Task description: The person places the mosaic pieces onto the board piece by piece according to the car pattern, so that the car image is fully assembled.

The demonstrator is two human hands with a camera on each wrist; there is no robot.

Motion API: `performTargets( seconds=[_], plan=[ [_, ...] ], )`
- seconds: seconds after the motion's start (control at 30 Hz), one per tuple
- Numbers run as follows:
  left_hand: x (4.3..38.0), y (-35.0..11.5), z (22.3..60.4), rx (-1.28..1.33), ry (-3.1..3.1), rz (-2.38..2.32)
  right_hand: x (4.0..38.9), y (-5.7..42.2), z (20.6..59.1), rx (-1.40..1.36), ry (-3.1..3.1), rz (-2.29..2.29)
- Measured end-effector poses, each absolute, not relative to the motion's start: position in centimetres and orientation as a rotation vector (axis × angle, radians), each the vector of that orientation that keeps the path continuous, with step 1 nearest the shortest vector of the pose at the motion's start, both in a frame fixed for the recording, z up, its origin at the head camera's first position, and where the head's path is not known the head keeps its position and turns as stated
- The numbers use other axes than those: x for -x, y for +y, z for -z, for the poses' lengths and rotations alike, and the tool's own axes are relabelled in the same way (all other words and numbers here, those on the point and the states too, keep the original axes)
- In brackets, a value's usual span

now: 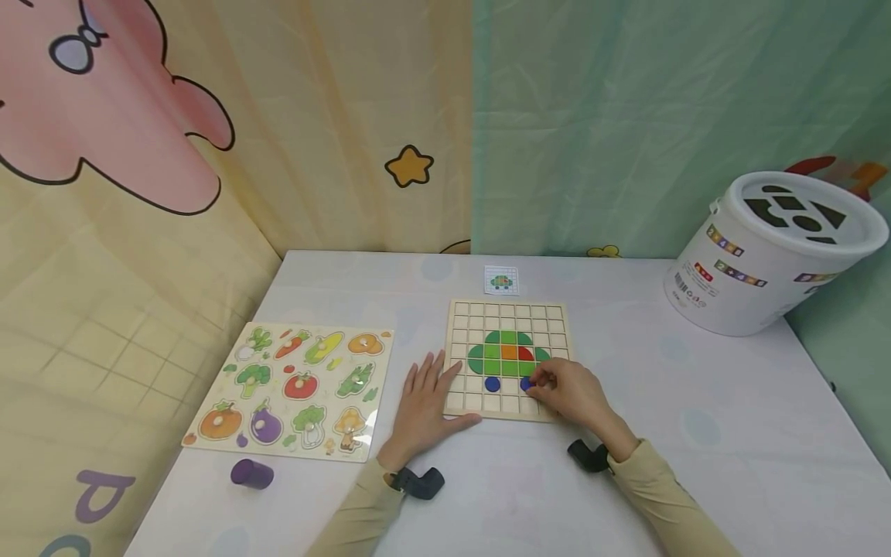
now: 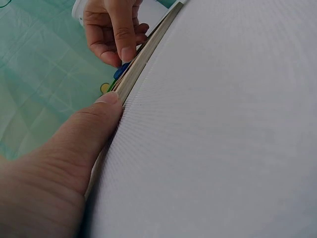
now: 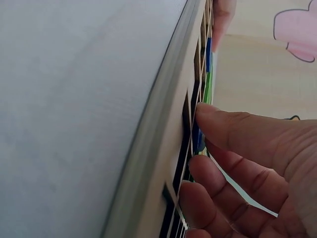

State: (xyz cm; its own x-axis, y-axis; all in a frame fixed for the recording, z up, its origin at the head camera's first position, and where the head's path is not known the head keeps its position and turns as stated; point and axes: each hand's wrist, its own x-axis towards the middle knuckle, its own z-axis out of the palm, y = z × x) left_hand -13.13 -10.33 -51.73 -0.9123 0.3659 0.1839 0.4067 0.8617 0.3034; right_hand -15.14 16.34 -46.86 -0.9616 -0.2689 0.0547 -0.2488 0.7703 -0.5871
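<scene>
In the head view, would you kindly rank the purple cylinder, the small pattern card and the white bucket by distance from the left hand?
1. Small pattern card, beyond the board.
2. Purple cylinder, at the near left; close to the card.
3. White bucket, far right.

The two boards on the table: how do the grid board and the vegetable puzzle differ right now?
The grid board is square, with small cells mostly bare around a green, orange and red figure; the vegetable puzzle is wider and holds vegetable pieces. Both hands are at the grid board: the left hand lies flat on its corner, the right hand pinches a blue piece over it; nobody touches the vegetable puzzle. Both lie flat.
</scene>
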Motion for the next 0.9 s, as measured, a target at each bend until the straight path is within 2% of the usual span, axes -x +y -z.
performTargets(
  seconds=[0.9],
  plan=[
    [13.10,-10.32,51.66,0.599,-2.938,0.539,15.29,16.35,46.80,0.433,2.876,0.966]
  ],
)
